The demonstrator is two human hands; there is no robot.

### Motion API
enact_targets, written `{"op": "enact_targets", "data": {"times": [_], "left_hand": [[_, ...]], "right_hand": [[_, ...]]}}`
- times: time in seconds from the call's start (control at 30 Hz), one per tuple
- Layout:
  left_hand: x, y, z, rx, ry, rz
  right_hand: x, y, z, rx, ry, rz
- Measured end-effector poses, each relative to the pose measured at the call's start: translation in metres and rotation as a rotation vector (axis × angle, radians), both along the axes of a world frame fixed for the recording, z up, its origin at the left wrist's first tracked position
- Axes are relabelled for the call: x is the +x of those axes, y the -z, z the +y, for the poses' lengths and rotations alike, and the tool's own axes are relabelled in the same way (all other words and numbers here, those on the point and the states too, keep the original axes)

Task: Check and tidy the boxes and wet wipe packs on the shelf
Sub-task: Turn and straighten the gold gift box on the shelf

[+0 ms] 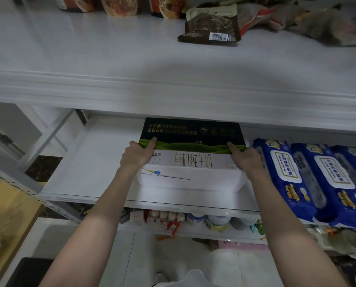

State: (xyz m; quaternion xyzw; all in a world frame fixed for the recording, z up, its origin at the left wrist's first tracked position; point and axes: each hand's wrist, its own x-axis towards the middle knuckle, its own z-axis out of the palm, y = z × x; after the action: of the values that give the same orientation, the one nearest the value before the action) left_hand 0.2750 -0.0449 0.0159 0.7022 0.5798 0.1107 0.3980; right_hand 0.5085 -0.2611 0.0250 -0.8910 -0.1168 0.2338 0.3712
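A milk box (193,141) with a black and green top and a white front stands on the middle white shelf (94,162). It rests on a flat white box (191,180). My left hand (136,155) grips the milk box's left front corner. My right hand (245,158) grips its right front corner. Right of the box, three blue wet wipe packs (317,181) lie side by side on the same shelf, the nearest one touching my right hand.
The upper shelf (111,48) holds a dark snack bag (210,27) and other food packets at the back. The shelf below carries small bottles and packets (173,220). The left half of the middle shelf is bare white board.
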Motion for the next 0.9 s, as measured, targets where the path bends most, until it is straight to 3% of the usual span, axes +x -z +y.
{"op": "enact_targets", "data": {"times": [0.37,0.67,0.77,0.9], "left_hand": [[-0.019,0.011,-0.023,0.182,0.021,-0.028],[-0.062,0.034,-0.078,0.375,-0.078,-0.347],[-0.077,0.047,-0.094,0.325,-0.089,-0.452],[-0.101,0.052,-0.110,-0.045,0.073,-0.718]], "right_hand": [[-0.028,0.008,-0.025,0.057,0.019,-0.193],[-0.079,0.030,-0.071,0.292,0.119,-0.307],[-0.098,0.033,-0.086,0.385,0.184,-0.227],[-0.106,0.031,-0.117,0.534,-0.103,0.056]]}}
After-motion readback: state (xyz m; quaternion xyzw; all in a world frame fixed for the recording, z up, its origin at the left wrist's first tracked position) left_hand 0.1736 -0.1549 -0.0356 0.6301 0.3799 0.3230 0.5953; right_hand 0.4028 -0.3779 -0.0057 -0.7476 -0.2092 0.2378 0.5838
